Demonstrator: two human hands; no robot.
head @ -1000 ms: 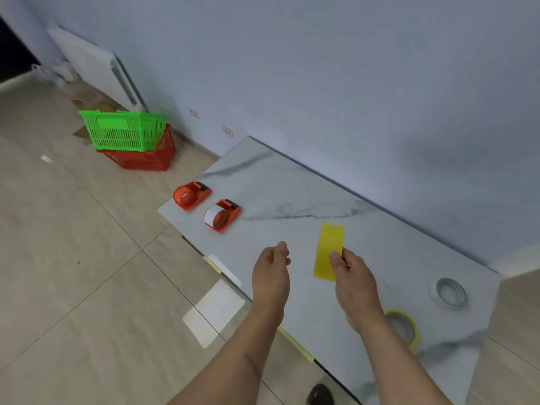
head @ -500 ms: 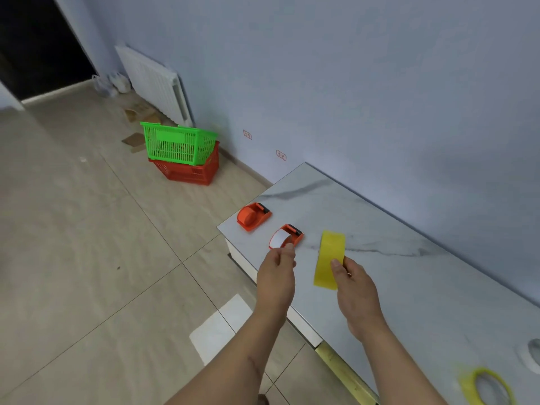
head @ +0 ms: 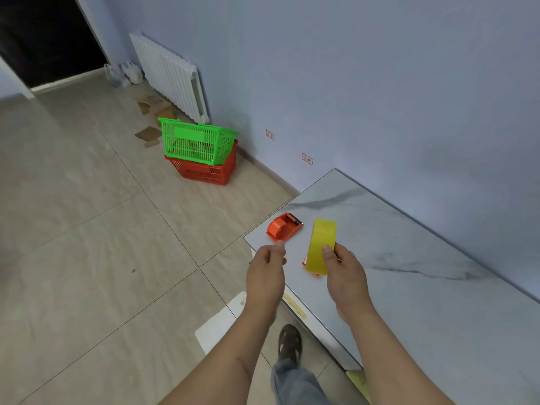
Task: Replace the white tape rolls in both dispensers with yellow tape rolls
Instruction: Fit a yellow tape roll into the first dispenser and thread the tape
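My right hand point(head: 346, 276) grips a yellow tape roll point(head: 321, 247), held upright and edge-on above the left end of the marble table point(head: 409, 244). Just left of it, my left hand point(head: 267, 268) hovers over the table's corner with its fingers curled and the thumb against the forefinger; nothing shows in it. One orange dispenser point(head: 285, 230) lies on the table beyond my left hand. The second orange dispenser point(head: 305, 262) is almost wholly hidden behind the yellow roll; only an orange sliver with a bit of white shows.
A green basket point(head: 195, 141) is stacked on a red basket point(head: 204, 172) on the tiled floor by the wall, with a white radiator point(head: 169, 74) behind. My foot point(head: 289, 343) stands by the table's front edge.
Both hands and the yellow roll have come over to the dispensers at the table's left end. The roll now covers the nearer dispenser. The loose rolls at the right have left view.
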